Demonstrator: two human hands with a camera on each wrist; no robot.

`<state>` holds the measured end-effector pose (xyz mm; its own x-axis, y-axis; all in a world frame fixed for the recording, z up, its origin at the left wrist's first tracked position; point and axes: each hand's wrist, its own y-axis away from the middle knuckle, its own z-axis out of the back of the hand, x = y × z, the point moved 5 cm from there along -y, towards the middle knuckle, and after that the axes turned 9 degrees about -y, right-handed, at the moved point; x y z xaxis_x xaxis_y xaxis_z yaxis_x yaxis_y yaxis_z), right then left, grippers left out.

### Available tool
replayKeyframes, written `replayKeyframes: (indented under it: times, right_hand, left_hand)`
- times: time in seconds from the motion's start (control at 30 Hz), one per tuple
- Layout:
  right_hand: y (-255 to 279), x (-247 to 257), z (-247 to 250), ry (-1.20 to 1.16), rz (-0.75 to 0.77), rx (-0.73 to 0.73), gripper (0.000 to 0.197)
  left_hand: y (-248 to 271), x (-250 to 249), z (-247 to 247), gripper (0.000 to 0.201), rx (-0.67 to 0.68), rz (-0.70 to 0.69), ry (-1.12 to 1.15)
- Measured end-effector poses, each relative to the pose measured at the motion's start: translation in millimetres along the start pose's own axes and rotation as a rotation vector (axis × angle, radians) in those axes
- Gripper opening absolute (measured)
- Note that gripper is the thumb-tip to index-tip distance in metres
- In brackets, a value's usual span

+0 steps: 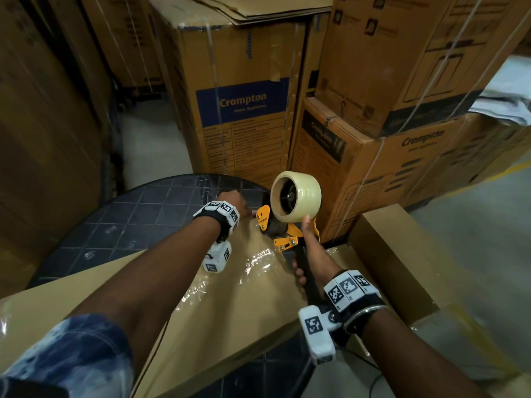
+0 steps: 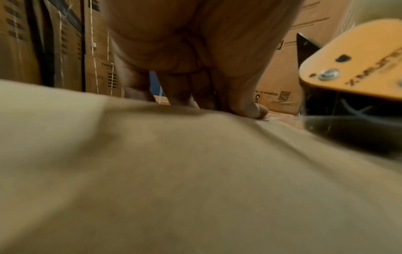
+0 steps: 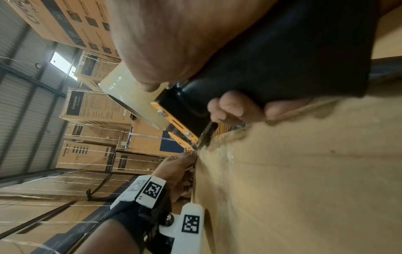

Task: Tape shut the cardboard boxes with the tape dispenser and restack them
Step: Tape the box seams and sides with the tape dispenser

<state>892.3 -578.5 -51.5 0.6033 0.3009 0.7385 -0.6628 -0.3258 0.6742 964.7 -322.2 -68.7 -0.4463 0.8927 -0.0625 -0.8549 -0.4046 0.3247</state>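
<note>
Head view shows the right hand wrapped around the black handle of the yellow-and-black metal tape dispenser, thumb stretched up against its roll of clear packing tape. The dispenser's nose sits on the far end of the flat brown cardboard box, where glossy tape already lies along the seam. Just beside the nose, the left hand presses fingertips down on the box at that far edge, fingers bent over it.

The dispenser looks rigid and light, best held by its handle, away from the toothed blade. The box seems stiff yet thin, likely to bow, so gripping its long edges would suit lifting. It overhangs the round dark tiled bench. Tall printed cartons crowd close behind and right; open floor lies left.
</note>
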Motion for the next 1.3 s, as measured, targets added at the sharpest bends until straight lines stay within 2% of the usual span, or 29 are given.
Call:
replayKeyframes:
  times: [0.1,0.23,0.4,0.6,0.73,0.8,0.87,0.93,1.0,1.13,1.3]
  right_hand:
    - [1.5,-0.2,0.8,0.009,0.0,0.005,0.1]
    - [7.1,-0.8,3.3,0.01,0.006,0.023,0.098]
    - [22.5,-11.3,13.8,-0.014,-0.031,0.045,0.095]
    - [47.3,-40.2,33.8,-0.011,-0.068,-0.008,0.094]
    - [50.5,-42.5,29.2,-0.019,0.0,-0.049,0.102]
    - [52.6,-41.2,26.7,-0.012,0.004,-0.061,0.1]
    - [54.6,-40.6,26.7,-0.01,0.002,-0.066,0.098]
    - [55.7,-40.9,27.0,-0.007,-0.008,-0.073,0.098]
    - [56.3,-40.8,26.4,-0.015,-0.011,-0.072,0.098]
    - [55.2,-38.9,24.7,-0.021,0.012,-0.062,0.098]
    - [53.5,-40.4,25.2,-0.007,0.014,-0.059,0.097]
  left_hand:
    - [-0.5,-0.1,1.4,0.047,-0.023,0.015,-0.004]
    - [2.6,-4.3,4.2,0.034,-0.052,0.014,0.004]
    - [4.2,-6.8,2.9,0.05,-0.036,-0.003,0.01]
    - [14.3,-13.1,6.9,0.04,-0.058,-0.066,-0.005]
    - [27.2,-24.8,14.8,0.025,-0.139,-0.223,-0.063]
    - [33.5,-32.8,16.9,0.034,-0.146,-0.357,-0.126]
    - [41.5,-40.2,16.4,0.038,-0.107,-0.504,-0.186]
    - [49.1,-40.5,13.3,0.028,-0.047,-0.598,-0.198]
    - [53.8,-34.5,9.8,0.024,-0.009,-0.605,-0.191]
    - [56.7,-26.5,2.9,0.054,0.024,-0.583,-0.175]
    - [54.9,-29.0,1.7,0.055,-0.028,-0.538,-0.234]
